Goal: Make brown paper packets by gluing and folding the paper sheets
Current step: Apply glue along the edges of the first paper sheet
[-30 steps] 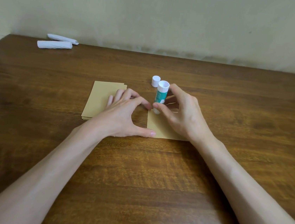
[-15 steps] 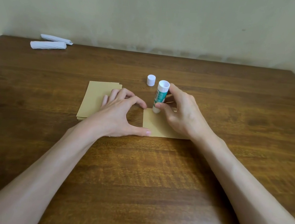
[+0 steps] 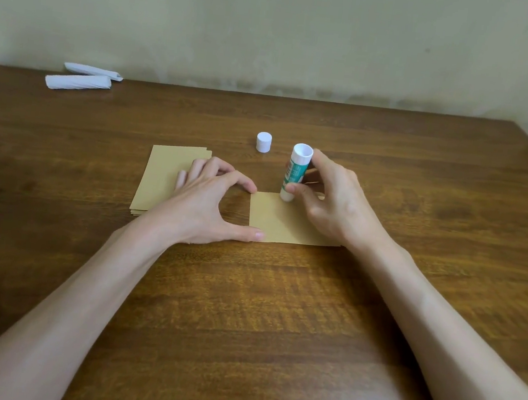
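A: We see our right hand (image 3: 334, 204) with its fingers closed around the cylindrical white-and-green glue stick (image 3: 295, 173), upright, its lower end on the far edge of a flat brown paper sheet (image 3: 280, 219) mid-table; label unreadable.

B: Agreed; our left hand (image 3: 203, 202) holds nothing, thumb and forefinger spread at the sheet's left corners, beside the matte paper stack (image 3: 163, 178); a round white cap (image 3: 263, 141) stands behind on the glossy wood-grain table (image 3: 243, 312).

Table (image 3: 277, 300): dark wood, grained, with a soft sheen.
Paper sheet (image 3: 281, 220): matt brown paper.
Stack of sheets (image 3: 163, 175): same matt brown paper.
Glue stick (image 3: 295, 172): smooth plastic, white and green.
Cap (image 3: 263, 142): white plastic.
Wall (image 3: 275, 27): matt, pale.
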Demonstrator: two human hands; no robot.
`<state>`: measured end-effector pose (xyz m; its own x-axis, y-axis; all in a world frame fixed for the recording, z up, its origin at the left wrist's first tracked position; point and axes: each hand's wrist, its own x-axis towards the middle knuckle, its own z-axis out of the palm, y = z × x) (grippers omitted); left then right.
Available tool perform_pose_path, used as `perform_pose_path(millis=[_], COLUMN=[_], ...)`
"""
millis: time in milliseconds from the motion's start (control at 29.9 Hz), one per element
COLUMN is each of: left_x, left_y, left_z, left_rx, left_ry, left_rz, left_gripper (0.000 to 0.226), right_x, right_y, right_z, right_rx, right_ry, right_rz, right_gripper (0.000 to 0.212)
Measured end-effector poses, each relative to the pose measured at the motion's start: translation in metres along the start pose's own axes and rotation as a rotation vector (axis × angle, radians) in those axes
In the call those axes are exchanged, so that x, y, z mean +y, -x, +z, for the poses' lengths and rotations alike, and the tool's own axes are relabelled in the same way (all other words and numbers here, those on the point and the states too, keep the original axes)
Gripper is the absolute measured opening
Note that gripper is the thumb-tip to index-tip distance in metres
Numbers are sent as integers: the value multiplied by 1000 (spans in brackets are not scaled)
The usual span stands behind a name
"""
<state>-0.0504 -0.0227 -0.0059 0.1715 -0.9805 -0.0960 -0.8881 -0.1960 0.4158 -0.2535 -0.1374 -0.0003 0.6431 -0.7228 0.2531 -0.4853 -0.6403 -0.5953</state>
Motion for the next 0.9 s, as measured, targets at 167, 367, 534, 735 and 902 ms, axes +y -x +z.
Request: perform_pose_path(millis=[167,367,534,735,902], left_x=[2,2,2,0,-2], left_y=[1,1,0,0,0], left_z=[-2,-2,-1,1,2], left_rx=[-16,-18,-18,10,14], left_ry=[9,11,8,3,13], left_rz=[-15,-14,-5,10,22], left_gripper=[83,88,89,78,79], right_x=[3,8,8,10,13], right_y=[3,4,3,8,12], right_z=[-6,-12,-15,-16,-16], right_rx=[8,16,-2,12,26], right_ry=[11,10,34,36,16], right_rz=[12,36,57,40,49], right_gripper=[25,24,21,21,19])
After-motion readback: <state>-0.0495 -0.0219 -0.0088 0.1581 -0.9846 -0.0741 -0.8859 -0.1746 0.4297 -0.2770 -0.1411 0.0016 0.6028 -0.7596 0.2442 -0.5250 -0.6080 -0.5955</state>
